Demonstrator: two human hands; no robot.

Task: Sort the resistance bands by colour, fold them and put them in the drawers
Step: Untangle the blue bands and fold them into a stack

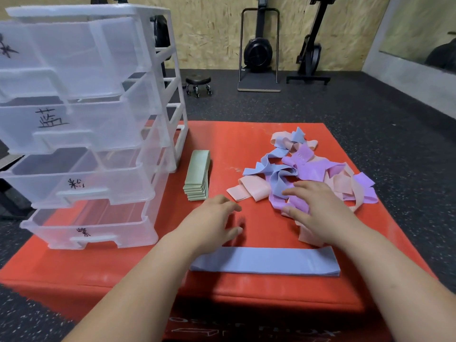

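Resistance bands lie in three groups on the red padded bench [123,262]. A loose tangle of blue, purple and pink bands [308,169] sits toward the far right of the bench. A flat stack of blue bands [266,264] lies lengthwise near the front edge, partly covered at each end by the person's forearms. A neat stack of folded green bands [198,175] rests just beside the drawer unit [81,119], well apart from the tangle.

The right hand [318,208] is over the near edge of the tangle, palm down. Its fingers [293,191] are spread and nearly straight, with the tips on the blue and purple bands, and they grip nothing. The left hand [212,223] is above bare bench between the green stack and the tangle. Its fingers [232,206] are loosely bent and somewhat blurred, and they hold nothing.

The drawer unit is clear plastic with a white frame and stands on the left of the bench. Its five drawers are each pulled partly out, and most show a handwritten black mark on the front. No bands show in the lower drawers; the inside of the top one cannot be seen.

Behind the bench is a dark speckled floor [345,107]. On it stand a small black wheeled stool [198,86] and two black exercise machines [257,50] set against a chipboard wall.
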